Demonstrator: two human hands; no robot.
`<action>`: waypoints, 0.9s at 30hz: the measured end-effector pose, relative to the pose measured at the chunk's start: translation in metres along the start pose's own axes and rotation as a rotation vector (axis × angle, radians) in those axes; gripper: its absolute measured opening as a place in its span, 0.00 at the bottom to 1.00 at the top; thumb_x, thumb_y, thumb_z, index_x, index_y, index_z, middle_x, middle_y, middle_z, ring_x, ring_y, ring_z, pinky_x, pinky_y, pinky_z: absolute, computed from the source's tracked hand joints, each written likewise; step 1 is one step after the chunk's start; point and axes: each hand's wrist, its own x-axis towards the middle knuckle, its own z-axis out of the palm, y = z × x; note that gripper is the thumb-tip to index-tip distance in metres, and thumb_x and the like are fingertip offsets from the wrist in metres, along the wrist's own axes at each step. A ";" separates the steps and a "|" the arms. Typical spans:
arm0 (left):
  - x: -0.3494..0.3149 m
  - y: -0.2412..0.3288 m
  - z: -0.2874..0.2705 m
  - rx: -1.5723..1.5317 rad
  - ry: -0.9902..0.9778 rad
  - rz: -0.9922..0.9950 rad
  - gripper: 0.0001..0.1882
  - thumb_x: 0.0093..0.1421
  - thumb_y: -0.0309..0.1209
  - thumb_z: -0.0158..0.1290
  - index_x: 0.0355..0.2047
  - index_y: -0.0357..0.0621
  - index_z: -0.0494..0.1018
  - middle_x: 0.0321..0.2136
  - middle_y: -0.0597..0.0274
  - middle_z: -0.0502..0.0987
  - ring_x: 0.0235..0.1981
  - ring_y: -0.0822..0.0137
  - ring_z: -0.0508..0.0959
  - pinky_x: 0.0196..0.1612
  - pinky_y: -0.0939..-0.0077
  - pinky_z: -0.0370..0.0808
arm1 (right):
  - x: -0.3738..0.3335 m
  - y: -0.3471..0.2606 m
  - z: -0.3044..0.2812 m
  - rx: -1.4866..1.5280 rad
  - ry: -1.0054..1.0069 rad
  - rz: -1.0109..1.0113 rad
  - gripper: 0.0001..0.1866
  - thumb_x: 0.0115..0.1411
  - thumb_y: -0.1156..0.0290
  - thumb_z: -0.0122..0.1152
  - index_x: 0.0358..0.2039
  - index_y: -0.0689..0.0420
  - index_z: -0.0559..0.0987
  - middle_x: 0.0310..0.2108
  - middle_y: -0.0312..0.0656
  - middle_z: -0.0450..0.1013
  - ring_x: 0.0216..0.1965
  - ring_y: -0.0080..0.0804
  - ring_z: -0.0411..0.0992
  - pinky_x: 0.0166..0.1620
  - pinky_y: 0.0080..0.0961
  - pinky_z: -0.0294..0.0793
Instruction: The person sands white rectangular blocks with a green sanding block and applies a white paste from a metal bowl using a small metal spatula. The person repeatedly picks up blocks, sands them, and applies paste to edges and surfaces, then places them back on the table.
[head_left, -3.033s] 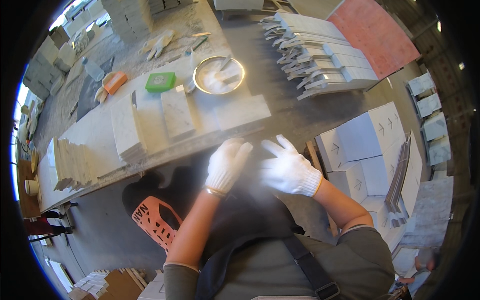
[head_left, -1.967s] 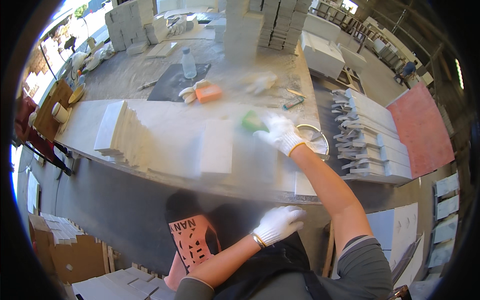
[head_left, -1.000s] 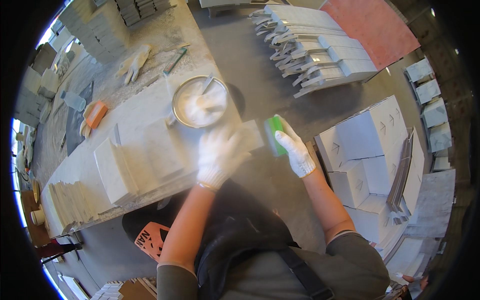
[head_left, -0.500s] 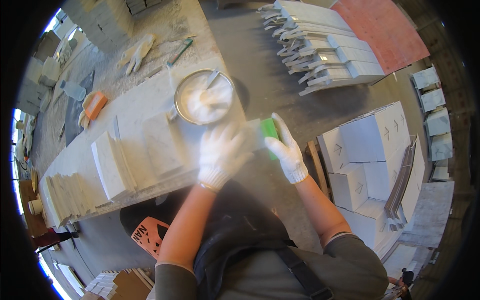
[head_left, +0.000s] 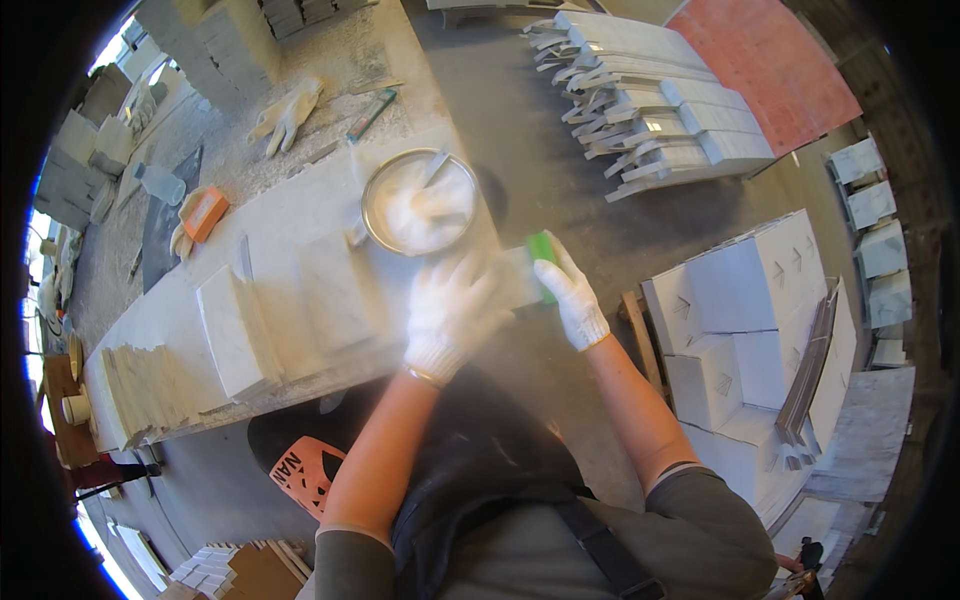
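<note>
My right hand (head_left: 578, 305), in a white knit glove, is closed around a green block (head_left: 541, 265). The block stands against the right end of a pale stone piece (head_left: 515, 280) at the table's edge. My left hand (head_left: 445, 315), also in a white glove, lies over the left part of that piece. Haze and blur smear its fingers, so its grip is unclear. Just beyond my left hand stands a round metal bowl (head_left: 368, 222) with white contents and a grey-handled tool (head_left: 436, 166) in it.
White stone tiles (head_left: 235, 335) stand along the table (head_left: 460, 115) to the left. Farther back lie an orange block (head_left: 206, 214), a loose glove (head_left: 290, 118) and a green-handled tool (head_left: 372, 114). Boxes with arrows (head_left: 715, 375) are stacked at right, beyond the table's edge.
The view has shifted slightly, so the table and bowl sit a little farther right. My right hand still grips the green block at the stone's end; my left hand stays over the stone.
</note>
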 end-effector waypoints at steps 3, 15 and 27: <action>0.000 0.000 -0.003 0.005 -0.025 -0.019 0.32 0.46 0.49 0.71 0.50 0.50 0.80 0.59 0.55 0.75 0.60 0.50 0.73 0.58 0.51 0.69 | -0.008 0.001 -0.006 0.027 -0.032 -0.006 0.42 0.69 0.63 0.64 0.78 0.58 0.56 0.71 0.44 0.65 0.67 0.30 0.66 0.67 0.29 0.66; 0.000 0.001 -0.007 -0.001 -0.039 -0.021 0.31 0.48 0.49 0.70 0.51 0.50 0.80 0.59 0.55 0.75 0.61 0.50 0.73 0.59 0.50 0.69 | 0.031 0.000 -0.014 0.080 0.031 -0.022 0.40 0.70 0.63 0.64 0.76 0.61 0.59 0.73 0.45 0.64 0.72 0.30 0.61 0.71 0.30 0.59; -0.014 -0.011 0.000 -0.175 0.190 0.063 0.30 0.44 0.48 0.71 0.47 0.51 0.79 0.47 0.57 0.75 0.53 0.53 0.74 0.53 0.55 0.69 | 0.031 0.022 -0.011 0.007 -0.132 -0.197 0.33 0.75 0.66 0.53 0.76 0.60 0.59 0.72 0.45 0.63 0.70 0.34 0.63 0.71 0.32 0.61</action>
